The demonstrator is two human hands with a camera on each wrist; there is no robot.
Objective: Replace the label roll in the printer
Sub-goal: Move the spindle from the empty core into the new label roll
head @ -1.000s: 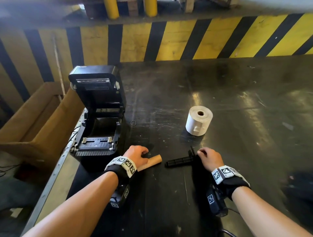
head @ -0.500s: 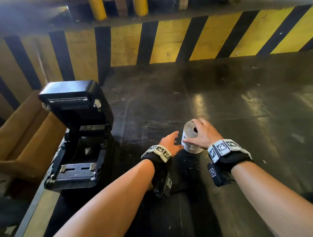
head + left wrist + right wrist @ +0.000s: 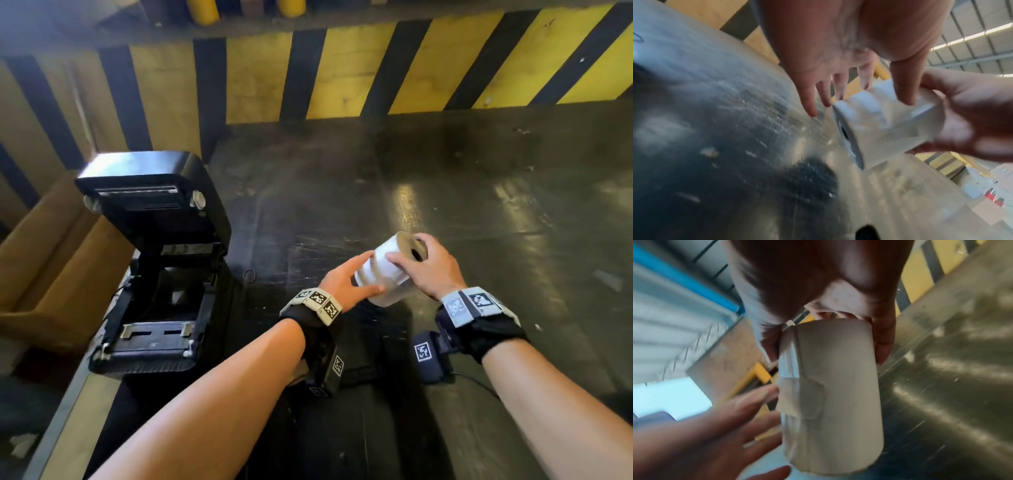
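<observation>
The white label roll [image 3: 383, 274] is off the dark table [image 3: 479, 222] and tilted, its core hole facing up and right. My right hand [image 3: 428, 270] grips it round the upper end, fingers [image 3: 884, 345] on one side and thumb on the other. My left hand [image 3: 349, 277] reaches in from the left with straight fingers [image 3: 812, 104], its thumb lying on the roll [image 3: 879, 123]. A taped label end shows on the roll's side [image 3: 834, 402]. The black printer [image 3: 154, 274] stands at the left, lid up, roll bay empty. The black spindle [image 3: 363, 373] is mostly hidden between my wrists.
A brown cardboard box [image 3: 44, 274] sits left of the printer, beyond the table's metal edge [image 3: 68, 394]. A yellow and black striped wall [image 3: 342, 68] closes the back. A small ring [image 3: 249, 274] lies on the table right of the printer.
Both hands left the cardboard core and spindle and went to the roll. My right hand has lifted and tilted it off the table, and my left hand now touches it.
</observation>
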